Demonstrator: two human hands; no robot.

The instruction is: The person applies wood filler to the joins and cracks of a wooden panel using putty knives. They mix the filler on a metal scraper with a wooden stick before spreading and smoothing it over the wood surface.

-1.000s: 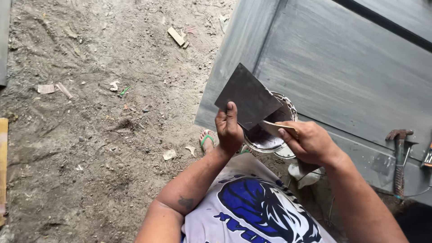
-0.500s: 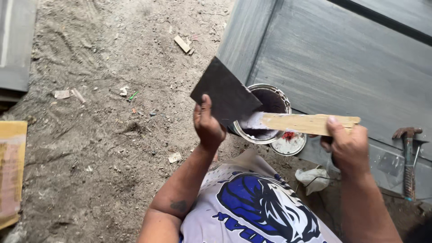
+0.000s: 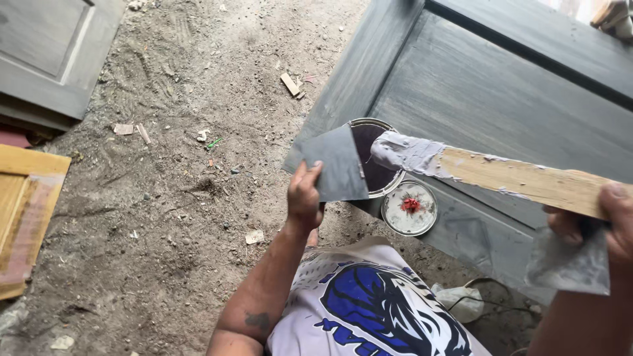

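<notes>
**Two hands working over a paint can**

Two bare hands are busy near the middle of the frame. The left hand (image 3: 304, 198) is gripping a flat dark grey sheet (image 3: 335, 165) by its lower left corner, with the thumb on top and the grip clamped tight. The sheet is tilting over the left edge of the open can (image 3: 376, 158). The right hand (image 3: 610, 221), at the right edge, is closed around a long wooden stick (image 3: 521, 177) and also a second grey sheet (image 3: 570, 264) hanging below it. The far end of the stick is covered in thick grey paste (image 3: 405, 153) and is hanging just over the can's mouth. The can is sitting on the edge of a big grey door panel (image 3: 514, 86) lying on the ground. Its round lid (image 3: 410, 207), with a red blob in the middle, is lying just beside it, lower right. Dusty dirt ground (image 3: 165, 217) is filling the left half, with small wood scraps. A yellow board (image 3: 23, 211) is lying at the left edge.
</notes>
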